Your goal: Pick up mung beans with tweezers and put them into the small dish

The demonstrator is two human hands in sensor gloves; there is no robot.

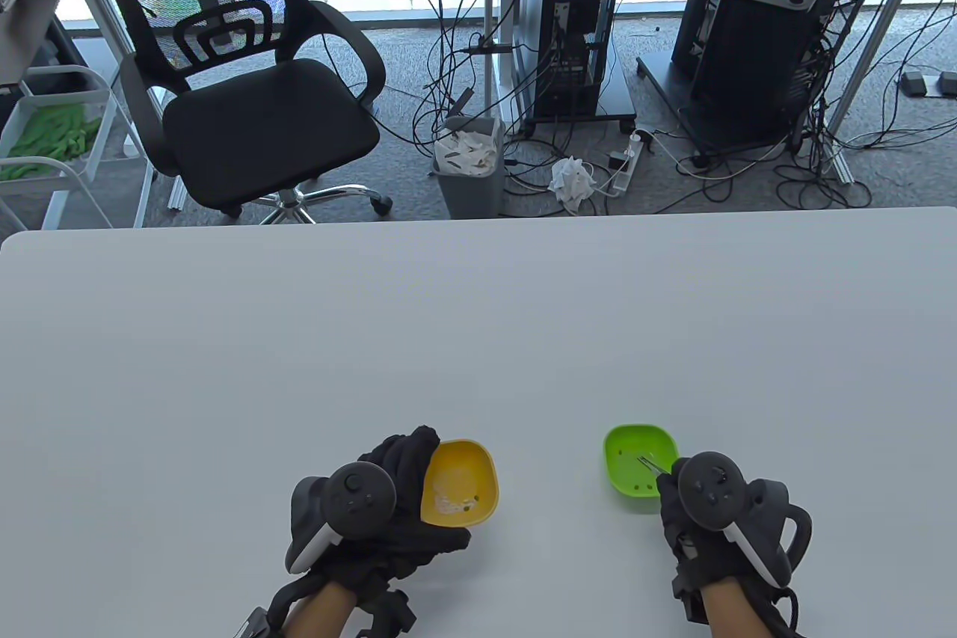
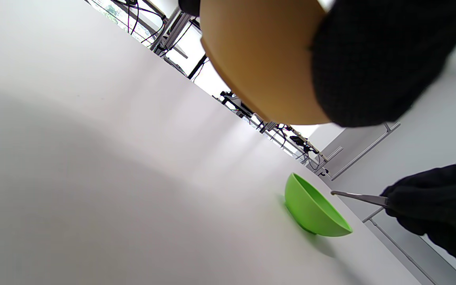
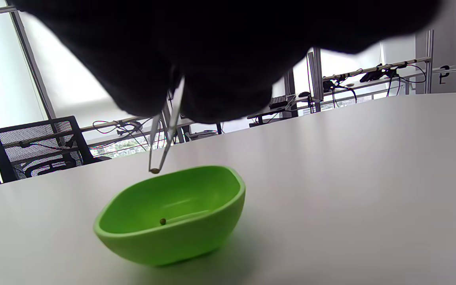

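Over the white surface (image 1: 478, 339), my right hand (image 1: 710, 511) is pinching tweezers (image 3: 164, 138) holding a mung bean (image 3: 154, 171) above the green dish (image 3: 172, 215); my left hand (image 1: 381, 511) is gripping the yellow bowl (image 1: 460, 481), fingers mostly hidden.

We see steel tweezers (image 3: 164, 146) pinching one mung bean (image 3: 154, 171) above the green dish (image 3: 172, 215) (another bean inside) beside the right hand (image 1: 718, 511).

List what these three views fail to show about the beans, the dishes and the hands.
- Right hand fingers on the tweezers: hidden by tracker in table view, dark blur in right wrist view.
- Bean count in the green dish: table view too small; right wrist view shows one, rim hides the rest.
- Yellow dish contents: too small in table view; left wrist view shows only its underside.
- Left hand grip: mostly covered.
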